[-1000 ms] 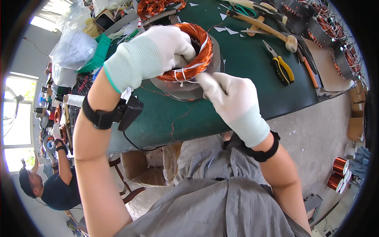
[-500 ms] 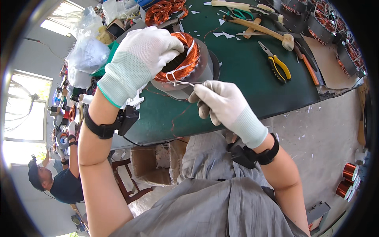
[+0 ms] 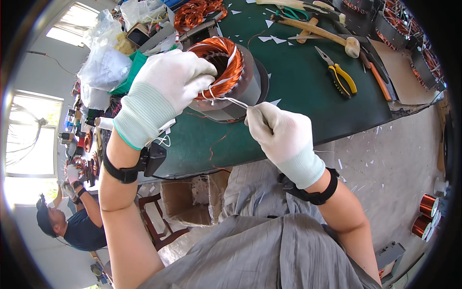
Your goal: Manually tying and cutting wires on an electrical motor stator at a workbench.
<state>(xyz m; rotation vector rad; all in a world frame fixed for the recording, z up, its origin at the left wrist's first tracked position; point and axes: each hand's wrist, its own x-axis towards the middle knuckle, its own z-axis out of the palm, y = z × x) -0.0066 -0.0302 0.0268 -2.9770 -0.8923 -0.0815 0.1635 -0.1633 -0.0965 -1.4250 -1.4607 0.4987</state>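
A motor stator (image 3: 252, 82) stands on the green bench, its ring of copper winding (image 3: 233, 55) facing me and laced with white cord. My left hand (image 3: 174, 79), in a white glove, is at the ring's left side, fingers curled together over its inner edge; the fingertips are partly hidden. From the lower part of the ring a doubled white cord (image 3: 236, 101) runs taut to the right. My right hand (image 3: 283, 132), also gloved, is closed in a fist on that cord, just right of the stator and above the bench's near part.
Yellow-black pliers (image 3: 340, 79), a wooden mallet (image 3: 352, 47) and other tools lie on the right of the green bench (image 3: 298, 101). More stators (image 3: 392, 33) stand at the far right. Copper coils (image 3: 195, 14) and plastic bags (image 3: 103, 67) are at the far left. A co-worker (image 3: 79, 231) works at left.
My right hand has moved right and down, closing into a fist and drawing the cord out. My left hand has shifted slightly down and left on the ring.
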